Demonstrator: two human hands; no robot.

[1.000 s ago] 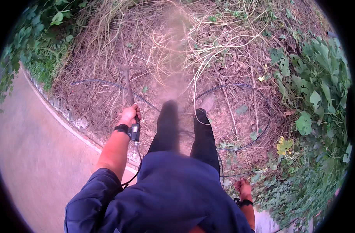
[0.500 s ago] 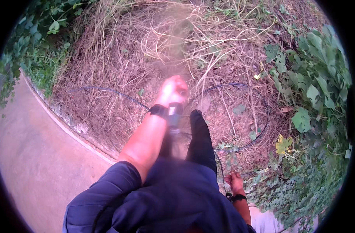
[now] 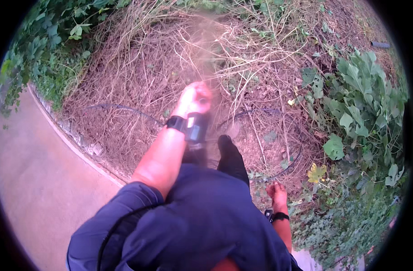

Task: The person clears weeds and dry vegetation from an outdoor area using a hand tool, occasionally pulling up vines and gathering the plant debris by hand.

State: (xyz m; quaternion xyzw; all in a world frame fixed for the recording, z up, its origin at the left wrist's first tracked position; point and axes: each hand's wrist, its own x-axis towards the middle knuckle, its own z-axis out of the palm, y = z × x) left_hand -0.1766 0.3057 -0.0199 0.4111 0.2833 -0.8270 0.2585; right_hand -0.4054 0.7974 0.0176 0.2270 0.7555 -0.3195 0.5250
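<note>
My left hand (image 3: 194, 98) is closed in a fist over the dry vines, and whatever it may hold cannot be made out. A hazy vertical smear blurs the picture just beyond it. A small dark device (image 3: 196, 128) is strapped at that wrist. At the lower right, my right hand (image 3: 277, 193) has its fingers curled together, and their contents are too small to tell. Just beyond those fingers runs a thin black hose (image 3: 287, 170), which curves in a loop over the ground. Another stretch of dark hose (image 3: 125, 108) lies left of my left hand.
Tangled dry vines (image 3: 138, 58) cover the soil slope in front. Leafy green plants (image 3: 351, 113) crowd the right side, and more foliage (image 3: 39, 36) hangs at the upper left. A concrete path (image 3: 44, 180) curves along the left. A dark pipe end (image 3: 380, 44) shows at the far right.
My right hand has moved forward, closer to the looped hose. My left fist has shifted slightly left and forward. The view has turned a little, bringing the pipe end into sight.
</note>
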